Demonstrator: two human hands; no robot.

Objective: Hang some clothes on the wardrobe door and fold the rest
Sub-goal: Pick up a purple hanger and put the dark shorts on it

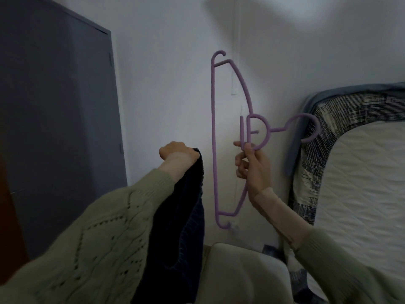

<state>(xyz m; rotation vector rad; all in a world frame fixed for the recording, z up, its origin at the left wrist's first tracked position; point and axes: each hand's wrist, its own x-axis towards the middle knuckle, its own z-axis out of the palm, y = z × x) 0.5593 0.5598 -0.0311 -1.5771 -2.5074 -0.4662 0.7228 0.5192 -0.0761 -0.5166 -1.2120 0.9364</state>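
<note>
My left hand (pixel 176 153) is raised in a fist and grips the top edge of a dark navy knitted garment (pixel 184 216), which hangs down below it in front of the white wall. To its right, my right hand (pixel 252 165) holds a purple plastic hanger (pixel 213 137) by the loop near its neck. The hanger is turned on its side, its long bar running vertically and its hook pointing right toward the bed. Hanger and garment are apart, a short gap between them.
A grey-blue door (pixel 59 119) fills the left side. A mattress (pixel 359 183) with a white quilted cover and a dark patterned edge stands at the right, a blue cloth (pixel 306 110) draped over its corner. A pale cushion-like shape (pixel 236 275) lies below the hands.
</note>
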